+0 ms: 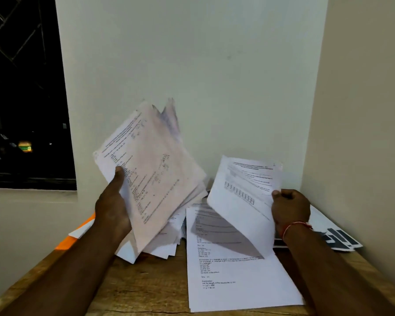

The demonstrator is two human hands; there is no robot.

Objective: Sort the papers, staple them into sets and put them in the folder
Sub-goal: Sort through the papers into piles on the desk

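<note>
A person's view down onto a wooden table [146, 281] set in the corner of a pale wall [214, 65], both bare forearms reaching forward.

The left hand [113, 208] grips a thick sheaf of printed papers [155, 169], raised off the table and tilted so its top leans away to the right. The thumb lies across the front page and the fingers are hidden behind; the upper corners of the sheaf are fanned and blurred.

The right hand [290, 208] pinches a single printed sheet [244, 195] by its right edge, fingers curled in. The sheet is lifted at a slant, its lower corner near the table. A red thread [294, 225] circles that wrist.

Under the lifted sheet, a flat printed page [237, 277] lies on the table near the front edge, partly shaded. Behind it and beneath the sheaf sits a loose pile of papers [169, 240], untidy and overlapping.

At the far left edge of the table an orange flat item [64, 244] shows from under white paper (whether it is the folder cannot be told). At the far right lies a black-and-white printed sheet [335, 236]. A dark window [21, 87] fills the upper left.
</note>
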